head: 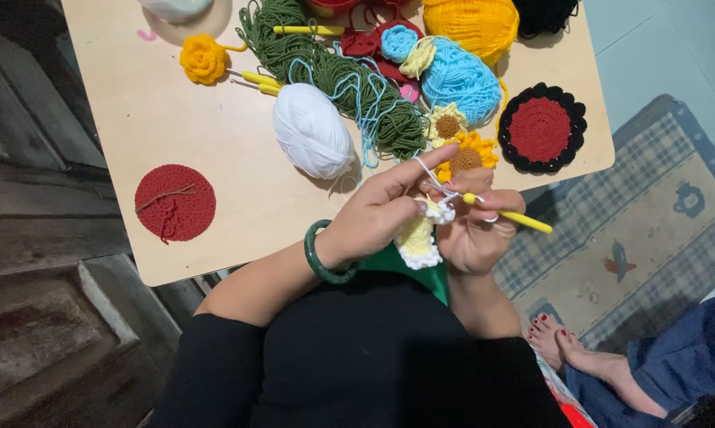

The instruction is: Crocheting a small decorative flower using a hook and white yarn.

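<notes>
Crochet hook (509, 214) with the yellow handle sits in the right hand (475, 234), fingers closed around it near the working end. Its long axis runs roughly sideways across the frame with a slight slope: the handle end points out to the right and a bit down, the tip points left toward the other hand. The actual hook tip is buried in the stitches, so I can't really make it out.

Right at that tip is the small crochet piece (417, 240), pale yellow with a fluffy white edge, hanging down between both hands just off the near edge of the table (214, 150). The left hand (377, 212) pinches the top of the piece, with the index finger stuck out straight and a white strand (427, 170) looped over it. A green bangle (323, 255) sits on that wrist.

Further out on the table: a white yarn ball (313, 131), a tangle of green yarn (333, 75), light blue yarn (460, 79), a couple of sunflower motifs (466, 157), a red round with black edging (541, 128), a plain red round (175, 203) and a yellow crochet rose (203, 59). Someone else's bare foot (567, 349) rests on the rug (643, 222) at lower right.
</notes>
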